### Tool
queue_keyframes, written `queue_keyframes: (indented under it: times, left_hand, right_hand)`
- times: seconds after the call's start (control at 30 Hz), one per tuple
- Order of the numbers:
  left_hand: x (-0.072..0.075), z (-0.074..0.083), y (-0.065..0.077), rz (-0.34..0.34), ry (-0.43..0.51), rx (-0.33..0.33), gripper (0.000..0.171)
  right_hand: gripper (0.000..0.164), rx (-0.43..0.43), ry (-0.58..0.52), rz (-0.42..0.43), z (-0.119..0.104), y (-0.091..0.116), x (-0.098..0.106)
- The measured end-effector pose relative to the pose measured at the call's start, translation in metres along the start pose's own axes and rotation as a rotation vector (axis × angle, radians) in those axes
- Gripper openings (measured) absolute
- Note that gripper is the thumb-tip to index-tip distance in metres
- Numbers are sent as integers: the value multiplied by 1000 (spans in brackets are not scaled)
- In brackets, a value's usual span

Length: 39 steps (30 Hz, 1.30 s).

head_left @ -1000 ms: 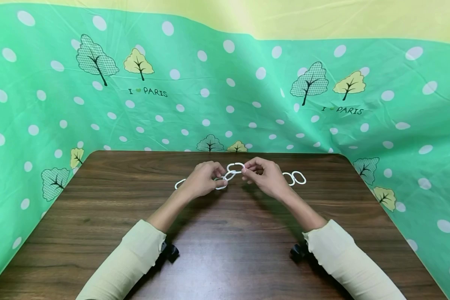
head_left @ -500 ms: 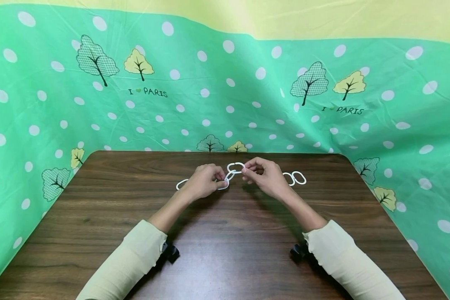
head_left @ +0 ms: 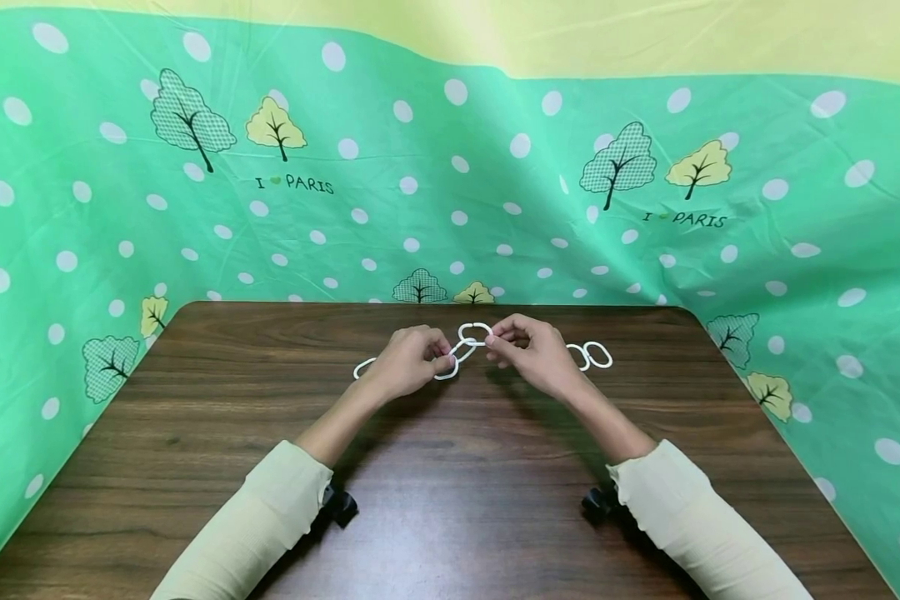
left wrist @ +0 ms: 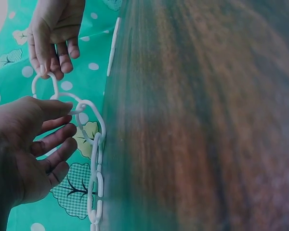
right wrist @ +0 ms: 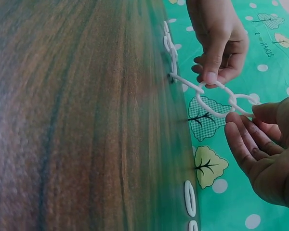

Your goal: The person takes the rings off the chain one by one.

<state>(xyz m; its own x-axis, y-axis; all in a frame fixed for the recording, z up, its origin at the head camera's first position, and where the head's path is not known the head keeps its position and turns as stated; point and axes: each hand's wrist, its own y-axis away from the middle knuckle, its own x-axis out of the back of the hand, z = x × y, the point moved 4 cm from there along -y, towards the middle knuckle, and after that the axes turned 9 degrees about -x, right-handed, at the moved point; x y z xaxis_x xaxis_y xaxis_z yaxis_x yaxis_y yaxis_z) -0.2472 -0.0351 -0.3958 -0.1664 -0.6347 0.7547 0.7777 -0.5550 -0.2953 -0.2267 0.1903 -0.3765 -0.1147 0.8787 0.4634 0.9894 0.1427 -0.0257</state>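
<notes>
A chain of white plastic links [left wrist: 92, 180] runs between my hands, its lower part trailing onto the table at the left. My left hand [head_left: 411, 362] pinches a link [right wrist: 209, 111] between thumb and fingers. At the chain's other end, my right hand [head_left: 532, 350] pinches the last oval link [head_left: 462, 335] by its right side. Between these two, a tilted link [head_left: 468, 352] joins them in the head view. Part of the chain is hidden behind my left hand, and one link [head_left: 357, 367] shows beyond the wrist.
Two loose white links [head_left: 609, 357] lie on the brown wooden table [head_left: 457, 500], just right of my right hand. Behind the table's far edge hangs a green dotted curtain [head_left: 420, 217]. Black wrist mounts [head_left: 342, 506] show below both cuffs.
The last link and the one joined to it have shifted slightly to the right, and that joining link shows more fully now. Both hands keep almost the same place and hold.
</notes>
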Motion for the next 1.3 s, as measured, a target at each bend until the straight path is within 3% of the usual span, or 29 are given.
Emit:
queue_keyframes:
  times: [0.43, 1.3]
  left_hand:
    - [4, 4, 0, 43, 60, -20, 10]
    - [4, 8, 0, 66, 49, -108, 7]
  right_hand:
    - [14, -29, 13, 2, -2, 0, 0]
    - [27, -24, 207, -13, -16, -7, -1]
